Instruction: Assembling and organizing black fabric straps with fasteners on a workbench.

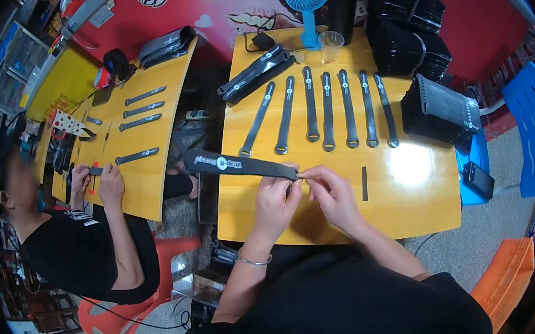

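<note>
A long black strap (251, 166) with white print is held up over the near part of the wooden table (267, 222), its broad rounded end pointing left. My left hand (274, 207) grips it close to its narrower right end. At that same end, the thumb and fingers of my right hand (335, 200) are pinched together; whatever small part lies between them is mostly covered. Beyond my hands, several similar straps (311, 107) lie side by side, rings toward me. To the right of my right hand is a short dark strip (364, 183).
Bundled straps (256, 75), a blue fan (308, 13), a clear cup (331, 46) and a black cylinder (343, 9) stand at the back. Black packs (405, 22) and a strap stack (441, 109) sit right. At left, a co-worker (87, 251) handles a strap at another table (147, 202).
</note>
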Demonstrator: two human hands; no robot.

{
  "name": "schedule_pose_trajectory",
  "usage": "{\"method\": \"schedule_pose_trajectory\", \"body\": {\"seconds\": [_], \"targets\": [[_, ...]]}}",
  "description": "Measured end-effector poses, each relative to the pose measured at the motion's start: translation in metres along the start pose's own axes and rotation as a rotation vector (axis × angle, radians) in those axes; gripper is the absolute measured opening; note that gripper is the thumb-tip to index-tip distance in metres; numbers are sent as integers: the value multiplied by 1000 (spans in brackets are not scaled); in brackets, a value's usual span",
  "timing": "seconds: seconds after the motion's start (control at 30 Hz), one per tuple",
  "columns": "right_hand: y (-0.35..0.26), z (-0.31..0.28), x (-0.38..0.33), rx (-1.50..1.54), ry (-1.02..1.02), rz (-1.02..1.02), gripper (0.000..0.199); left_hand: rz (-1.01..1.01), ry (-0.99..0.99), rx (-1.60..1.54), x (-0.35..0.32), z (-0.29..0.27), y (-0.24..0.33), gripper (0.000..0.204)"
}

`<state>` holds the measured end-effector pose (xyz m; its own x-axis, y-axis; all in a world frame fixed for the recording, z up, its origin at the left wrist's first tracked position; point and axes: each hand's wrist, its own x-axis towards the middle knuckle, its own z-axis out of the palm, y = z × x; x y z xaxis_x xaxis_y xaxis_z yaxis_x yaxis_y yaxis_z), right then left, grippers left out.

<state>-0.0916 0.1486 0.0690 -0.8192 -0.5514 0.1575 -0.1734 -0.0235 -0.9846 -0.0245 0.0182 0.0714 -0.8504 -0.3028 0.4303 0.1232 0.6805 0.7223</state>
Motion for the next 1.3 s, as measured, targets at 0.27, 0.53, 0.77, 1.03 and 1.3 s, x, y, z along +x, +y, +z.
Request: {"method": "schedule_pose_trajectory", "body": {"seconds": [0.27,0.53,0.77,1.03,1.3], "targets": [[-35,-21,2,-138,-178,29,18,47,-35,-281,1,-17,-4,7],[-29,-21,-1,60,-186,-82,21,-64,-48,-518,-6,-10,13,8],[-15,-12,-3,242,-118,16,8,-74,-77,-462,-6,-12,21,8],[-42,-26,1,-299,-53,-368,6,99,-415,-314,-3,-41,15,10],[-83,-73,12,-434,8,-405,14,-118,-785,-163,-40,-61,-6,13]]}}
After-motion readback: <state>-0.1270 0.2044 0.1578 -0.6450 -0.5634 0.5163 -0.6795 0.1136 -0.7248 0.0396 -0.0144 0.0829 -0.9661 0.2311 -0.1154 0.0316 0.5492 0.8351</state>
